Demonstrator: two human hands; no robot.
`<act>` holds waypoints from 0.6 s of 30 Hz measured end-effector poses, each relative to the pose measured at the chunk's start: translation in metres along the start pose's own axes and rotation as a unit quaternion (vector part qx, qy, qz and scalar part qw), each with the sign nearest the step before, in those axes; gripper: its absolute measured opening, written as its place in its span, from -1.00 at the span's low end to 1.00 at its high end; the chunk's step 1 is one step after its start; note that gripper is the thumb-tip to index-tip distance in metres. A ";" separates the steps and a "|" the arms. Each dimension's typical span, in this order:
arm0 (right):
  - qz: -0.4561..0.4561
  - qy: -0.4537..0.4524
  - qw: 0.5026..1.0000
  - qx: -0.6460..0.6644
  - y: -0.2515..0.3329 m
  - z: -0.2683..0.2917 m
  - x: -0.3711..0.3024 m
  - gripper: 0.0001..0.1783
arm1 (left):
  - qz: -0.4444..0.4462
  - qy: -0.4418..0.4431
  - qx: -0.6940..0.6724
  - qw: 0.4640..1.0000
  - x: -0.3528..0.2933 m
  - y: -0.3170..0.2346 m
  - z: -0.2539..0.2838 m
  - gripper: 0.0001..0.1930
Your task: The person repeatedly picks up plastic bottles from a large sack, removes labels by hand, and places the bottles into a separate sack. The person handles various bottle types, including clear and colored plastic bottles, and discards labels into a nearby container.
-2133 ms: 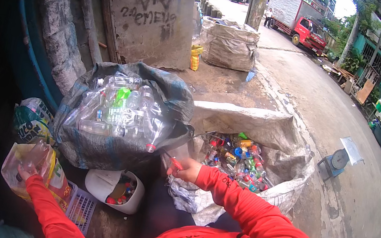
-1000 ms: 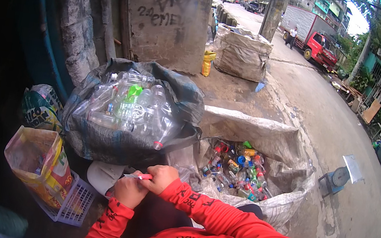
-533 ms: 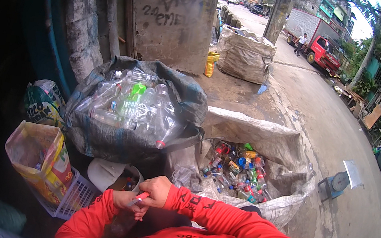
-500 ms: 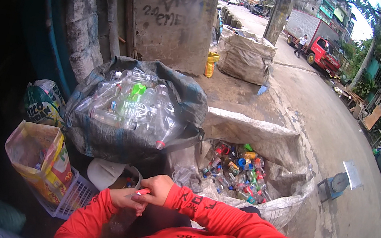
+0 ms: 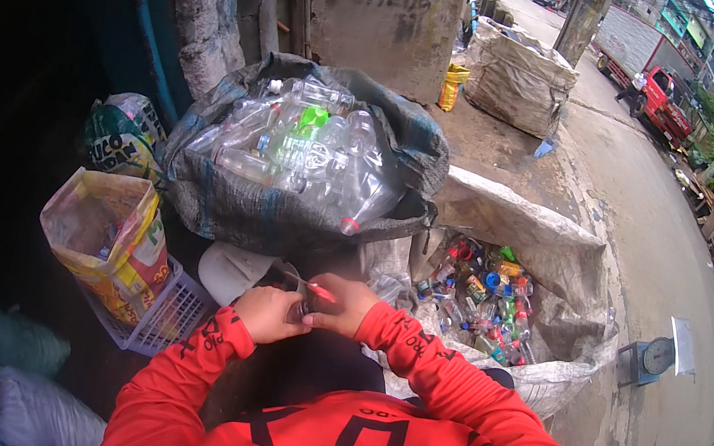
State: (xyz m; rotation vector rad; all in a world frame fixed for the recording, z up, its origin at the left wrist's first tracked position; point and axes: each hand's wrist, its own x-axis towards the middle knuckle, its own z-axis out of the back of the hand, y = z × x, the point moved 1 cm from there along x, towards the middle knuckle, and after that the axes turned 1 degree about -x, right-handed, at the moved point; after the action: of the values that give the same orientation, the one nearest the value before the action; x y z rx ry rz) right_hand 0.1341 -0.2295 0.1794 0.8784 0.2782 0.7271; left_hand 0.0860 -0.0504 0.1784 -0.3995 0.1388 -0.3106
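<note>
In front of my body, close together, are both hands. My right hand [image 5: 342, 304] is closed round a small red-handled tool [image 5: 322, 293], blurred, its working end not clear. My left hand [image 5: 269, 314] is a fist turned toward it, closed on what seems to be a plastic bottle; only a dark end [image 5: 299, 311] shows between the hands and the rest is hidden. Just beyond them stands a white bucket [image 5: 231, 273]. Farther off, a dark woven sack [image 5: 283, 215] is heaped with clear plastic bottles [image 5: 321, 156].
To the right, a large pale sack [image 5: 554, 228] holds bottles in mixed colours [image 5: 487, 292]. At left, a yellow-red bag [image 5: 121, 250] stands by a lilac plastic crate [image 5: 172, 310]. A dial scale [image 5: 651, 355] sits on the road. A red truck [image 5: 665, 104] and a person [image 5: 633, 87] are far off.
The view has swung left and down, so the surroundings sit farther right and higher. My right hand with the red tool has moved away from my left hand, which has turned into a fist.
</note>
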 end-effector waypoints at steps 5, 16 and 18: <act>-0.018 0.050 0.999 0.001 0.000 -0.009 -0.004 -0.62 | -0.022 0.048 -0.045 0.998 0.003 0.013 -0.009 -0.61; 0.122 0.082 0.988 0.047 -0.026 -0.035 -0.009 -0.58 | -0.020 0.507 -0.606 0.613 -0.053 0.084 -0.112 -0.70; -0.023 0.085 0.995 0.034 -0.041 -0.054 0.001 -0.54 | 0.023 0.368 -0.659 0.656 -0.068 0.108 -0.109 -0.74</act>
State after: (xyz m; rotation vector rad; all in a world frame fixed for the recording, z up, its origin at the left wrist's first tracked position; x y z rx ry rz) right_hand 0.1267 -0.2140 0.1136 0.8729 0.4767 0.7540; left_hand 0.0298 0.0268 0.0399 -1.7249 1.2337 -0.2581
